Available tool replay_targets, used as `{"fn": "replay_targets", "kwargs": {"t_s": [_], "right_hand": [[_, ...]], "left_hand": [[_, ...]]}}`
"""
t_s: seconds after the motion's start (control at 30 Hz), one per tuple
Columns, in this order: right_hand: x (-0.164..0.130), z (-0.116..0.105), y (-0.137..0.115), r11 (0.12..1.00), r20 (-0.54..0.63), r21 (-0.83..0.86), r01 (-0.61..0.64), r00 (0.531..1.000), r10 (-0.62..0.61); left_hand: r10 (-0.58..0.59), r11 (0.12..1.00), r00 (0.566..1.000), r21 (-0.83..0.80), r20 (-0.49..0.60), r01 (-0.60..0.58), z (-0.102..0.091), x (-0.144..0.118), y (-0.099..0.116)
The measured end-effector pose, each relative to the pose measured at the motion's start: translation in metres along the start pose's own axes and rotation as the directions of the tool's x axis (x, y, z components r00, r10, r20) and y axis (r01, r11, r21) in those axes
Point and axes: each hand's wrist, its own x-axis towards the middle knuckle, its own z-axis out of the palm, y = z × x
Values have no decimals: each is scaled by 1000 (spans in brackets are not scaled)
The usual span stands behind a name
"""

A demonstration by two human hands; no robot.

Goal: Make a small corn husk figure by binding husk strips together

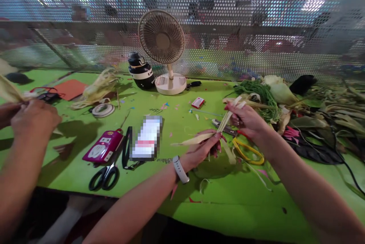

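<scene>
Pale corn husk strips stretch in a bundle between my two hands above the green table. My left hand, with a white watch band on its wrist, is closed round the lower end. A loose strip sticks out to the left of it, and others hang below. Higher up and to the right, my right hand pinches the upper end of the same bundle. Just beneath lie the yellow-handled scissors, partly covered by my hands, and a grey metal tool with a red handle.
A co-worker's hands hold husk at the left. Around lie a phone, a magenta device, black scissors, tape and husk piles. A fan and black bottle stand before the perforated screen.
</scene>
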Motion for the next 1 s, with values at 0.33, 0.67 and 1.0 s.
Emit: {"fn": "replay_targets", "kwargs": {"t_s": [0.33, 0.67, 1.0], "right_hand": [[0, -8, -7, 988, -129, 131, 86, 989, -69], [-4, 4, 18, 736, 223, -612, 289, 956, -190], [2, -10, 8, 404, 288, -850, 338, 940, -181]], "left_hand": [[-16, 982, 931, -179, -366, -54, -6, 14, -12], [130, 936, 939, 352, -319, -10, -16, 17, -15], [-1, 969, 973, 241, -232, 59, -23, 20, -17]]}}
